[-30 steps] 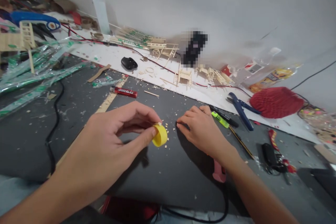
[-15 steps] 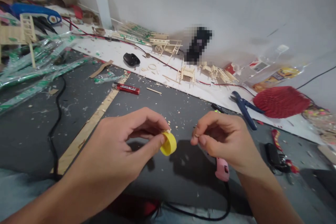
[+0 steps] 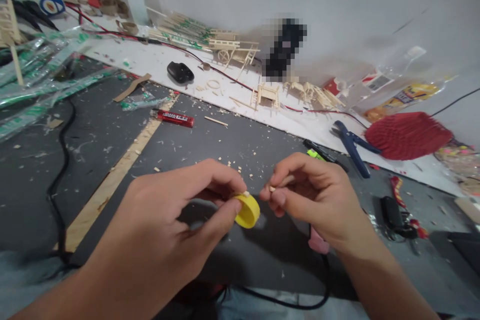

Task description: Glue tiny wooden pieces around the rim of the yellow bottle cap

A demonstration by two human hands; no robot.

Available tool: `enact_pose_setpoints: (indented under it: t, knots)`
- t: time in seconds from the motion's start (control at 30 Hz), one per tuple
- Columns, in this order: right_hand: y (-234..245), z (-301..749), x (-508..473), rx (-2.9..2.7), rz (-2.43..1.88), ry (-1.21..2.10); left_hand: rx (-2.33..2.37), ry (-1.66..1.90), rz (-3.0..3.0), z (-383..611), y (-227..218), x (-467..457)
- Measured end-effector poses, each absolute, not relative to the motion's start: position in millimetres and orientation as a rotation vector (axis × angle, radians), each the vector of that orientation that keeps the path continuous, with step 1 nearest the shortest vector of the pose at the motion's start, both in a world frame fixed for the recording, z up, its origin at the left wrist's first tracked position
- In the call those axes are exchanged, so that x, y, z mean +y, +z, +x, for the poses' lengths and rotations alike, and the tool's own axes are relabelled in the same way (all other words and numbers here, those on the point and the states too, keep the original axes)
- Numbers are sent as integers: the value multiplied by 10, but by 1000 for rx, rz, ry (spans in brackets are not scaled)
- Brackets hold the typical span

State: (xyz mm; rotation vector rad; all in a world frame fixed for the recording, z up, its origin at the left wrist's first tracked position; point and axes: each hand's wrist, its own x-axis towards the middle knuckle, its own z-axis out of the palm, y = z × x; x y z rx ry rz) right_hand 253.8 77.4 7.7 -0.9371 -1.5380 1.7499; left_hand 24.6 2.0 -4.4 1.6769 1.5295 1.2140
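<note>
My left hand (image 3: 176,215) pinches a small yellow cap (image 3: 248,210) between thumb and fingers, above the dark grey mat (image 3: 240,145). A tiny pale wood bit sits on the cap's top rim. My right hand (image 3: 315,200) is closed in a pinch on a tiny pale wood piece (image 3: 271,189), its fingertips just right of the cap and almost touching it. A pink tool (image 3: 318,243) with a black cord lies on the mat under my right wrist.
On the mat lie a red lighter (image 3: 173,118), wood crumbs, a wooden strip (image 3: 112,180) and a black cable (image 3: 60,180). Blue pliers (image 3: 350,146), a green marker (image 3: 317,154), a red fan (image 3: 408,136), a black case (image 3: 180,72) and small stick models (image 3: 232,55) sit beyond.
My right hand lifted from the mat with a tiny wood piece pinched and came up beside the cap. My left hand carried the cap slightly right and lower in view.
</note>
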Motion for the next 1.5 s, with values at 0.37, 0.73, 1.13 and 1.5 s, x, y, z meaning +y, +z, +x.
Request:
enact_pose_setpoints:
  t: [0.37, 0.73, 1.13, 1.5]
  knots:
    - [123, 2420, 594, -1451, -989, 1625, 1632, 1298, 2027, 254, -136, -50]
    - [71, 2335, 542, -1137, -1002, 1973, 1669, 1366, 2101, 333, -218, -183]
    - [76, 2351, 556, -1093, -981, 2051, 1809, 1500, 1759, 441, -325, -347]
    - [67, 2321, 572, -1184, -975, 1960, 1619, 1255, 1925, 203, -378, -387]
